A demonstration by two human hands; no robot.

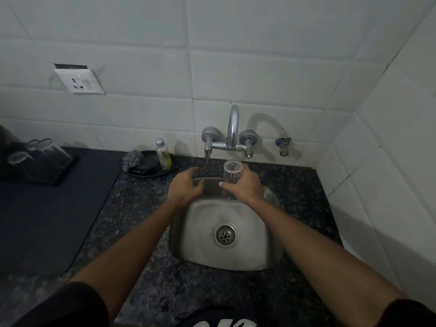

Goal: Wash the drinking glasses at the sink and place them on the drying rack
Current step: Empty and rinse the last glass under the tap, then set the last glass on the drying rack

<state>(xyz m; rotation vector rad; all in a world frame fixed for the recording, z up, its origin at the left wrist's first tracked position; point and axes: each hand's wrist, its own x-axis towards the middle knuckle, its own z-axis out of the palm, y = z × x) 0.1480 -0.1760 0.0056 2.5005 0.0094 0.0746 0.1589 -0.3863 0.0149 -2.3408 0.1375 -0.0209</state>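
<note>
Over the back of the sink (236, 258), the right hand (245, 185) grips an upright glass (231, 179) around its middle, probably wet, slippery and fragile, while the left hand (186, 186) hovers beside it, fingers loose, grasping nothing.

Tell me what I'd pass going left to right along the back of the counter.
Upturned glasses on a dark tray → scrubber → small bottle → left hand → glass gripped by right hand → wall valve.
</note>
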